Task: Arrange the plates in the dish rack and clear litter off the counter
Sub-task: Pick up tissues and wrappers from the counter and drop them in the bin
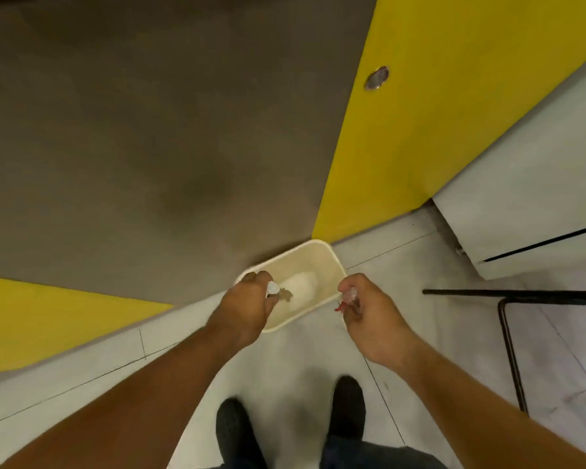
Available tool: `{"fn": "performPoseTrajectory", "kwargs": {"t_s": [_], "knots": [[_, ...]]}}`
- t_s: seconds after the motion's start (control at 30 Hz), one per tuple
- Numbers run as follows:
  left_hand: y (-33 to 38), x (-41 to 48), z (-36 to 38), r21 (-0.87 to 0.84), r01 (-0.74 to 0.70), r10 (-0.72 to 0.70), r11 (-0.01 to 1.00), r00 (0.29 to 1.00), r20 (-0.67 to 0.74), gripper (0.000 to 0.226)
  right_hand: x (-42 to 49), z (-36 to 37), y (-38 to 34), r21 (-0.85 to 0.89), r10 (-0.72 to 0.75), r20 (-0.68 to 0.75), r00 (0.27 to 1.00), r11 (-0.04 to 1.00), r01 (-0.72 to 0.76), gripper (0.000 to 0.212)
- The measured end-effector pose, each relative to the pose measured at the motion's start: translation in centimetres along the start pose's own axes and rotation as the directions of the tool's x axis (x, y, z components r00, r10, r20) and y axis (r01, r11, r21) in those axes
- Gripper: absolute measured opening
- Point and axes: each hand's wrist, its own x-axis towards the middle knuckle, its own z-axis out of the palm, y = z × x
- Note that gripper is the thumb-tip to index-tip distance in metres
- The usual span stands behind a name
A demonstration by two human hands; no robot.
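Nearest, dark shoes (347, 407) on pale tile (285, 360). Gripping a small pale scrap (273, 287) in the curled left hand (247, 306); pinching a clear wrapper (347, 297) with a red bit in the right hand (369, 309). Holding both just over the near rim of a cream bin (332, 255) on the floor, with a white wad (300, 284) inside. Probably feather-light, soft and crumpled litter, apt to cling to fingers or drift, so best pinched whole and let go low over the opening. To the right, a black stool (508, 333). Beyond, a grey wall (149, 130) and a yellow panel (420, 130). No plates or rack in view.
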Motion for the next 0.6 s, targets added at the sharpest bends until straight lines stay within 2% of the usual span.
{"fn": "performPoseTrajectory", "kwargs": {"t_s": [0.17,0.3,0.37,0.47,0.53,0.6], "knots": [[-2.7,8.4,7.9,0.133,-0.007,-0.015,0.991,0.987,0.161,0.025,4.0,2.9,4.9,0.040,0.025,-0.044,0.999,0.999,-0.023,0.024],[-5.0,11.5,11.9,0.156,0.067,-0.114,0.986,0.942,0.316,0.066,7.6,4.5,6.6,0.012,-0.014,-0.069,0.998,1.000,0.015,0.025],[-5.8,11.9,12.3,0.165,0.057,-0.098,0.985,0.962,0.254,0.061,9.7,5.5,6.8,0.016,-0.029,-0.085,0.996,0.999,0.030,0.026],[-7.1,10.5,11.5,0.122,-0.036,0.031,0.992,0.999,0.039,0.045,13.0,7.9,6.5,-0.005,-0.052,-0.060,0.997,0.999,0.052,0.031],[-7.8,8.9,10.6,0.090,-0.075,0.083,0.993,0.993,-0.088,0.038,15.0,9.5,6.4,-0.064,-0.044,-0.019,0.999,0.997,0.042,0.043],[-8.0,7.6,9.8,0.058,-0.083,0.090,0.995,0.985,-0.148,0.035,16.2,10.7,6.4,-0.120,0.019,0.040,0.999,0.993,-0.015,0.060]]}}
